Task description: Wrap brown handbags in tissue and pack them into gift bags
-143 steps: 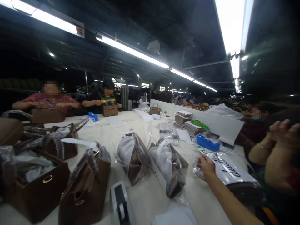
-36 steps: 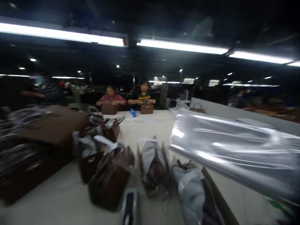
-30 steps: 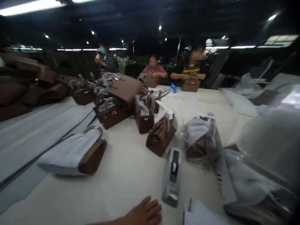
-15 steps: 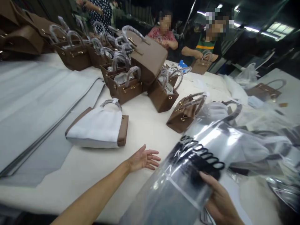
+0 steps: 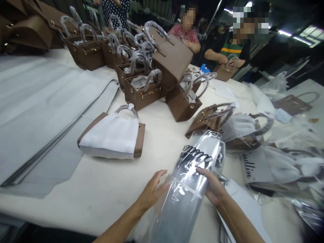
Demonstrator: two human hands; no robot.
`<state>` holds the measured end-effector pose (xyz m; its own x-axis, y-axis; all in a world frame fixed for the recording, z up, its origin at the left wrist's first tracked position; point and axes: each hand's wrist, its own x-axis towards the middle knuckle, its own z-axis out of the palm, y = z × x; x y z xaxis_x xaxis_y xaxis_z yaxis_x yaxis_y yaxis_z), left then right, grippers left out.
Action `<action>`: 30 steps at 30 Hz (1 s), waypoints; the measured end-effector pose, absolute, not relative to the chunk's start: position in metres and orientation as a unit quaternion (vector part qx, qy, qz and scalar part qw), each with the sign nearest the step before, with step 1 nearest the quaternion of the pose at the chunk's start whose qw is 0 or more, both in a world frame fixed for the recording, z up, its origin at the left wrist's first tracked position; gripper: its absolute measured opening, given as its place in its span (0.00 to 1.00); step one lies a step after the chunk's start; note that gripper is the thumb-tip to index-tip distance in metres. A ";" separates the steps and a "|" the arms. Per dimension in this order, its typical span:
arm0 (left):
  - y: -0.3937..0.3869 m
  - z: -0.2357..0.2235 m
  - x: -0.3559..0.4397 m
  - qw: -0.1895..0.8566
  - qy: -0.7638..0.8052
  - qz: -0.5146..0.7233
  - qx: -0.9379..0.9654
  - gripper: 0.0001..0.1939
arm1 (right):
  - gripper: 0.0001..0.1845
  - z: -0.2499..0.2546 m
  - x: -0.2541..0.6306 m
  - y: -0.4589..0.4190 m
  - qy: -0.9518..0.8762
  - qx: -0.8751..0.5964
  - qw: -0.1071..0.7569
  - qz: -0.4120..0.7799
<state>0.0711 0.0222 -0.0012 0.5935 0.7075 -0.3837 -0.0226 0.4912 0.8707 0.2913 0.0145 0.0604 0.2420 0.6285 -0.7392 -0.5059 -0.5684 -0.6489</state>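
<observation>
Our right hand (image 5: 214,187) pinches the clear plastic bundle (image 5: 188,189), thumb laid over its right edge and the other fingers curled out of sight underneath. Our left hand (image 5: 153,192) is at the opposite edge, thumb raised and held apart from the fingers. Those fingers reach the film and show faintly through it; whether they press on it we cannot tell.

The bundle slants up and away between our hands, over the desk (image 5: 101,182). Its far end comes up just beside an unbagged brown handbag (image 5: 202,121). To our left we have bare desk, bounded by the white-wrapped handbag (image 5: 111,136) and, further out, wide grey-white sheets (image 5: 50,101) with dark edges. The desk's near edge runs below our left forearm. On our right there is little room: one bagged handbag (image 5: 240,135) and another bagged handbag (image 5: 280,165) crowd in, and white paper (image 5: 246,206) lies under and beside our right forearm. Beyond, a cluster of brown handbags (image 5: 144,89) with film-wrapped handles fills the middle, and two people sit at the far side.

The bundle is long, glossy and see-through, with bright glare and creases along it. Black looping script crosses its upper part, a pale band runs across below that, and the lower part looks bluish grey.
</observation>
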 end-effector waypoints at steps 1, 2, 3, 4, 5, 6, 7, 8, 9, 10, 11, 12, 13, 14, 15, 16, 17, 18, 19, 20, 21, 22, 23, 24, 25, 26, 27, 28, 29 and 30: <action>0.019 0.001 0.075 0.752 0.391 0.237 0.474 0.31 | 0.11 0.062 0.294 0.017 -0.049 -0.644 0.456 0.612; 0.016 0.002 0.080 0.732 0.397 0.238 0.500 0.32 | 0.11 0.064 0.297 0.020 -0.052 -0.650 0.450 0.611; 0.013 0.003 0.084 0.716 0.406 0.239 0.516 0.33 | 0.11 0.065 0.299 0.023 -0.056 -0.652 0.445 0.611; 0.012 0.003 0.089 0.715 0.416 0.242 0.507 0.37 | 0.11 0.067 0.301 0.026 -0.062 -0.651 0.441 0.614; 0.011 0.001 0.092 0.732 0.424 0.246 0.473 0.41 | 0.11 0.069 0.302 0.028 -0.068 -0.647 0.439 0.620; 0.013 -0.001 0.094 0.764 0.423 0.247 0.421 0.44 | 0.11 0.070 0.302 0.030 -0.075 -0.638 0.439 0.628; 0.015 -0.004 0.095 0.800 0.409 0.244 0.365 0.45 | 0.11 0.070 0.302 0.031 -0.082 -0.627 0.441 0.636; 0.018 -0.007 0.094 0.834 0.385 0.236 0.318 0.45 | 0.12 0.070 0.301 0.032 -0.087 -0.616 0.443 0.646; 0.022 -0.010 0.092 0.861 0.356 0.226 0.283 0.43 | 0.13 0.069 0.300 0.033 -0.092 -0.604 0.446 0.653; 0.025 -0.013 0.089 0.880 0.330 0.218 0.263 0.40 | 0.14 0.066 0.298 0.035 -0.096 -0.594 0.450 0.659; 0.027 -0.016 0.085 0.891 0.311 0.216 0.251 0.37 | 0.14 0.062 0.296 0.036 -0.100 -0.586 0.454 0.664; 0.027 -0.019 0.081 0.898 0.299 0.220 0.235 0.36 | 0.15 0.058 0.294 0.037 -0.103 -0.578 0.458 0.668; 0.027 -0.022 0.078 0.903 0.294 0.227 0.218 0.35 | 0.15 0.052 0.292 0.037 -0.105 -0.572 0.460 0.671; 0.025 -0.025 0.076 0.905 0.292 0.234 0.201 0.33 | 0.16 0.047 0.289 0.037 -0.105 -0.564 0.462 0.676; 0.022 -0.028 0.074 0.907 0.292 0.238 0.186 0.31 | 0.18 0.042 0.286 0.035 -0.107 -0.557 0.462 0.682; 0.019 -0.031 0.073 0.909 0.294 0.241 0.171 0.30 | 0.21 0.037 0.284 0.032 -0.117 -0.556 0.458 0.684; 0.016 -0.034 0.073 0.909 0.296 0.246 0.158 0.28 | 0.25 0.032 0.281 0.027 -0.137 -0.572 0.451 0.671; 0.013 -0.038 0.074 0.909 0.300 0.251 0.146 0.27 | 0.30 0.028 0.279 0.020 -0.169 -0.608 0.441 0.638; 0.011 -0.041 0.075 0.906 0.305 0.259 0.136 0.27 | 0.35 0.024 0.276 0.012 -0.211 -0.657 0.423 0.587; 0.010 -0.044 0.077 0.903 0.311 0.268 0.127 0.26 | 0.39 0.020 0.274 0.001 -0.254 -0.706 0.397 0.528; 0.010 -0.046 0.078 0.899 0.317 0.278 0.119 0.26 | 0.41 0.016 0.272 -0.009 -0.289 -0.745 0.369 0.475; 0.010 -0.048 0.079 0.895 0.323 0.287 0.113 0.25 | 0.43 0.011 0.270 -0.020 -0.309 -0.768 0.344 0.443; 0.010 -0.050 0.079 0.891 0.328 0.294 0.107 0.24 | 0.44 0.007 0.268 -0.031 -0.313 -0.776 0.328 0.438; 0.011 -0.052 0.079 0.888 0.332 0.300 0.102 0.23 | 0.44 0.004 0.266 -0.039 -0.298 -0.773 0.322 0.458; 0.013 -0.053 0.079 0.887 0.334 0.304 0.097 0.23 | 0.44 0.000 0.264 -0.046 -0.265 -0.762 0.324 0.494; 0.013 -0.054 0.078 0.886 0.335 0.306 0.094 0.22 | 0.43 -0.003 0.262 -0.050 -0.227 -0.742 0.328 0.538; 0.014 -0.054 0.077 0.887 0.334 0.305 0.092 0.22 | 0.40 -0.005 0.260 -0.052 -0.191 -0.708 0.336 0.590; 0.014 -0.054 0.075 0.890 0.331 0.302 0.091 0.22 | 0.37 -0.008 0.259 -0.051 -0.163 -0.662 0.348 0.643; 0.015 -0.054 0.074 0.893 0.326 0.296 0.090 0.23 | 0.32 -0.011 0.258 -0.049 -0.143 -0.611 0.363 0.689; 0.015 -0.054 0.072 0.898 0.321 0.288 0.090 0.23 | 0.28 -0.014 0.258 -0.044 -0.128 -0.565 0.383 0.719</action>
<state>0.0724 0.0145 -0.0540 0.6276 0.5749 -0.5249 -0.4587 0.8179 0.3473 0.2577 -0.0435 -0.0140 -0.0683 0.6958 -0.7150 -0.4054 -0.6742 -0.6173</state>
